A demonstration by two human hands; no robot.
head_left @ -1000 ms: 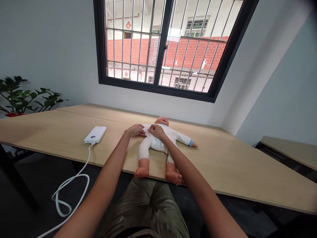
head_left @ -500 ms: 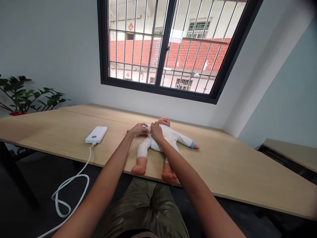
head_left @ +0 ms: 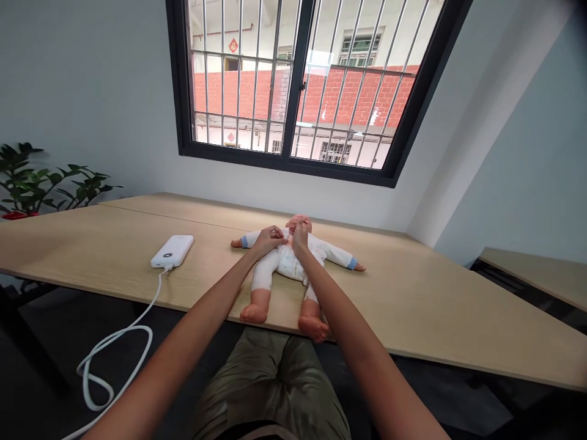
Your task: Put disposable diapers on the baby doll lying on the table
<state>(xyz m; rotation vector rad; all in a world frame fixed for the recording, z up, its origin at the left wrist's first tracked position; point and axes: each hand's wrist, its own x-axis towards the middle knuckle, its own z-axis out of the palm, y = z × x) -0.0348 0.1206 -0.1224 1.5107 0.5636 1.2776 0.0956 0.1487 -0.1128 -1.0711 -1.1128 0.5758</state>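
Note:
A baby doll in a white romper with blue cuffs lies on its back on the wooden table, its feet at the near edge. My left hand and my right hand are both on the doll's upper chest just under its chin. The fingers of each hand are pinched on the white garment at the neckline. Both doll arms are spread out to the sides.
A white power bank lies on the table to the left, with a white cable hanging off the edge in a loop. A potted plant stands far left. A barred window is behind, and a second table at right.
Both hands moved up from the doll's chest and left shoulder to its neckline. The doll's left-side arm, covered before, now lies uncovered and stretched out.

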